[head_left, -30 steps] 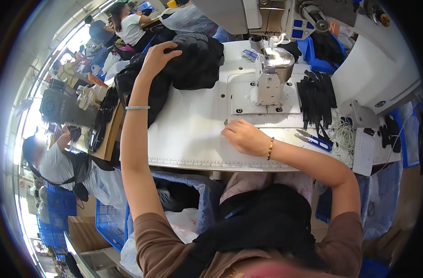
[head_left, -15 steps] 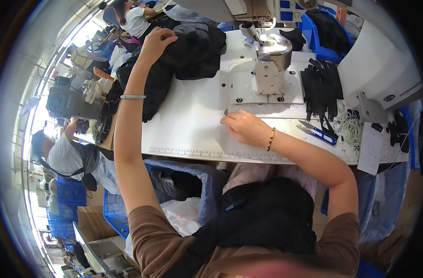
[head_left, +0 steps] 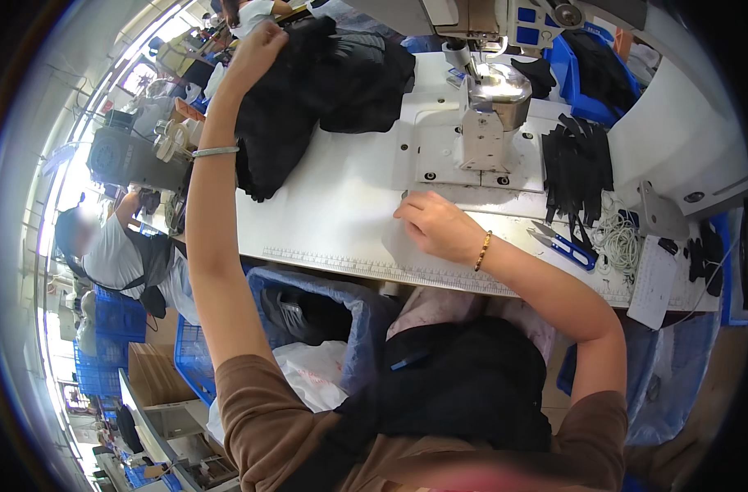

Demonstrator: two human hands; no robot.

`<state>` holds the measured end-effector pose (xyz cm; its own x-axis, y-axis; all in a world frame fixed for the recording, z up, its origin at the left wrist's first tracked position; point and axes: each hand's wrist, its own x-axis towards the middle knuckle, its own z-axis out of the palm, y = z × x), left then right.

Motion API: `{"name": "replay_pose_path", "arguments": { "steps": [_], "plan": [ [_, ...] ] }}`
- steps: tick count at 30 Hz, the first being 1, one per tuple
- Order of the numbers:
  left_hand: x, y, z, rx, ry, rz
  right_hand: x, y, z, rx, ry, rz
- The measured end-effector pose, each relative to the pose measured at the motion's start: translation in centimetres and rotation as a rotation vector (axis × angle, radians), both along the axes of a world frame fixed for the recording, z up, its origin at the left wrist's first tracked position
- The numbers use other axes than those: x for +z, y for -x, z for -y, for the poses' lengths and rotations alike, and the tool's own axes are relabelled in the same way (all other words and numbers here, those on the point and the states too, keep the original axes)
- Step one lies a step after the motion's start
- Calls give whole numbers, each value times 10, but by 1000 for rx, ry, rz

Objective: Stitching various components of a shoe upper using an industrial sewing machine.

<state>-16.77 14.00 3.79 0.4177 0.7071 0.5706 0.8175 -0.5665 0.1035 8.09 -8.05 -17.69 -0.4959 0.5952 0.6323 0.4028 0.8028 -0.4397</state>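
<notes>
At the far left of the white table, my left hand [head_left: 262, 51] is closed on the edge of a black cloth piece [head_left: 280, 123], holding part of it raised. More dark cloth [head_left: 370, 82] lies bunched beside it, left of the sewing machine. My right hand [head_left: 440, 225] rests on the table in front of the machine bed [head_left: 485, 156], its fingers curled together. Whatever those fingers may hold is hidden. The sewing machine's needle area [head_left: 476, 70] stands beyond the right hand, with no cloth under it.
Right of the machine lie black strips [head_left: 577, 168], blue-handled thread snips [head_left: 567, 246], tangled white cord [head_left: 618, 238] and a white card [head_left: 654, 283]. A blue bin [head_left: 591, 107] of dark cloth stands behind. A lined basket [head_left: 366, 316] sits below the table's front edge [head_left: 374, 269].
My left hand has moved left and farther away, drawing the black cloth up with it. My right hand stays in nearly the same place; the whole view has shifted slightly.
</notes>
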Motion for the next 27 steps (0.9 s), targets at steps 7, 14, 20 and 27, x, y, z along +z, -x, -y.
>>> {"name": "replay_pose_path", "arguments": {
  "steps": [7,14,20,27],
  "plan": [
    [25,-37,85,141,-579,488,34,-13,-4,-40,163,-358],
    [-56,-130,204,-217,144,837,101,-46,17,363,889,-843],
    [-80,-166,163,-301,185,842,103,-60,14,-26,763,-875],
    [-94,-198,108,-609,698,1057,95,-76,-2,-246,564,-934]
  ]
}}
